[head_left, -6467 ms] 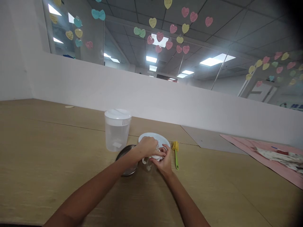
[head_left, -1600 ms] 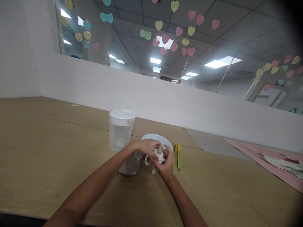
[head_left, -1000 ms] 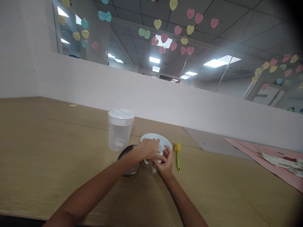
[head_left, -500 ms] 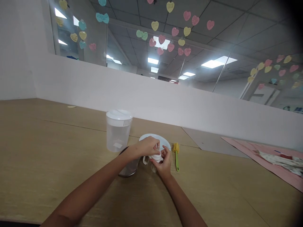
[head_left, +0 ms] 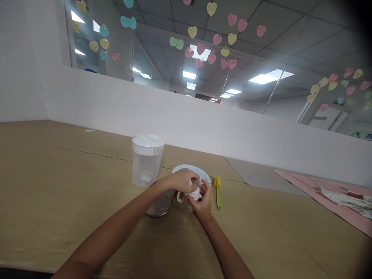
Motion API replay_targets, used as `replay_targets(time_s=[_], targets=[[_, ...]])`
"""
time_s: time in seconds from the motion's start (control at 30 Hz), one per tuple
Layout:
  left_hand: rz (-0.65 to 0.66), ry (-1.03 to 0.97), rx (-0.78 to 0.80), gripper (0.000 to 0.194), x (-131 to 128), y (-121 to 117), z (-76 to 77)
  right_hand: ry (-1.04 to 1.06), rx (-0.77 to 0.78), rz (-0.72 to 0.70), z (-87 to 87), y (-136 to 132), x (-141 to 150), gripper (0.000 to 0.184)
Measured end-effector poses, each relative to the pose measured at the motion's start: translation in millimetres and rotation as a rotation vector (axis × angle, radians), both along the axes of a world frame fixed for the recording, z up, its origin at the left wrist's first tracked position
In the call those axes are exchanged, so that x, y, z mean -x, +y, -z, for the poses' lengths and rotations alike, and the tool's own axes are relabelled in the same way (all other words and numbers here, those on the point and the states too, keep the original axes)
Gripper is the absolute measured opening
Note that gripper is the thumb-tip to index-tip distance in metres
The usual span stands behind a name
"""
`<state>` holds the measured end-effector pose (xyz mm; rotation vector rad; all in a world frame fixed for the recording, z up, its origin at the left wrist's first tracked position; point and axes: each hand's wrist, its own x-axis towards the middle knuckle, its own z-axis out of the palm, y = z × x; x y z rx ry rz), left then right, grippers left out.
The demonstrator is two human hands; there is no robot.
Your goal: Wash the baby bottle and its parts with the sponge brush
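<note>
Both hands meet over a small white round cap (head_left: 196,193) with a clear part on top. From above, my left hand (head_left: 183,180) pinches the clear part with thumb and fingertips. My right hand (head_left: 204,202) curls its fingers around the white cap from the right. Below the hands shows something clear, blurred and partly hidden, with a curved white handle (head_left: 179,197) at its left. A dark, shiny metal container (head_left: 159,206) is close by on the left, partly covered by my left forearm. Behind the hands lies a white plate (head_left: 194,168), partly hidden.
A translucent plastic bucket (head_left: 145,166) with a white lid stands at the back left. To the right lies a brush (head_left: 218,195) with a yellow head and green handle. A pink cloth (head_left: 302,186) with items on it covers the far right. The wall (head_left: 116,104) bounds the wooden table.
My left fingers have shifted slightly right and changed their hold over the clear part. The white cap looks more tilted. The whole view has slid a little.
</note>
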<state>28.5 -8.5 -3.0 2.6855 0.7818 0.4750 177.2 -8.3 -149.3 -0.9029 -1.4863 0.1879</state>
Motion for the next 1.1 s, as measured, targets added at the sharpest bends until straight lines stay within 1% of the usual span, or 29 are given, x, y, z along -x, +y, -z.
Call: replay_targets(time_s=[0.17,0.23,0.33,0.4,0.43,0.47,0.5,0.57,0.6,0.63,0.7,0.8,0.87,0.93,1.0,1.1], targets=[[-0.045,-0.071,0.057,0.017,-13,2,10.4,-0.044,-0.035,0.008,-1.5,0,-2,0.07],[-0.006,-0.095,0.095,0.013,-15,3,12.2,-0.027,-0.056,-0.022,-2.5,0,-1,0.071],[0.114,-0.104,0.186,0.025,-12,2,10.0,-0.012,-0.061,-0.038,-2.5,1,0,0.072],[0.167,-0.097,0.196,0.03,-9,0,7.6,-0.016,-0.069,-0.027,-1.9,2,0,0.071],[0.164,-0.092,0.176,0.031,-9,-1,7.1,-0.019,-0.074,-0.019,-1.8,2,0,0.07],[0.131,-0.088,0.136,0.03,-9,-2,7.2,-0.026,-0.075,-0.007,-2.0,2,0,0.07],[0.07,-0.081,0.077,0.029,-10,-3,7.8,-0.037,-0.071,0.008,-2.5,1,0,0.07],[-0.091,-0.04,-0.06,0.032,-13,-5,9.6,-0.071,-0.048,0.043,-3.9,0,0,0.069],[-0.161,-0.005,-0.104,0.032,-13,-6,10.1,-0.087,-0.038,0.056,-4.7,-1,0,0.07],[-0.204,0.037,-0.118,0.032,-13,-7,9.9,-0.098,-0.032,0.063,-5.3,-2,0,0.07],[-0.197,0.113,-0.067,0.03,-12,-10,7.0,-0.096,-0.029,0.056,-5.8,-3,1,0.069],[-0.091,0.156,0.032,0.031,-6,-13,-0.8,-0.071,-0.008,0.024,-5.3,-3,2,0.068],[-0.033,0.163,0.064,0.038,-2,-14,-4.3,-0.053,0.001,-0.003,-5.0,-2,3,0.069],[-0.005,0.156,0.08,0.046,-1,-13,-4.4,-0.041,-0.002,-0.019,-5.0,-2,3,0.07],[-0.028,0.144,0.061,0.054,-2,-12,-2.0,-0.051,-0.012,-0.016,-5.3,-2,3,0.069],[-0.125,0.134,0.016,0.059,-4,-10,1.6,-0.088,-0.031,0.015,-5.5,-3,2,0.066]])
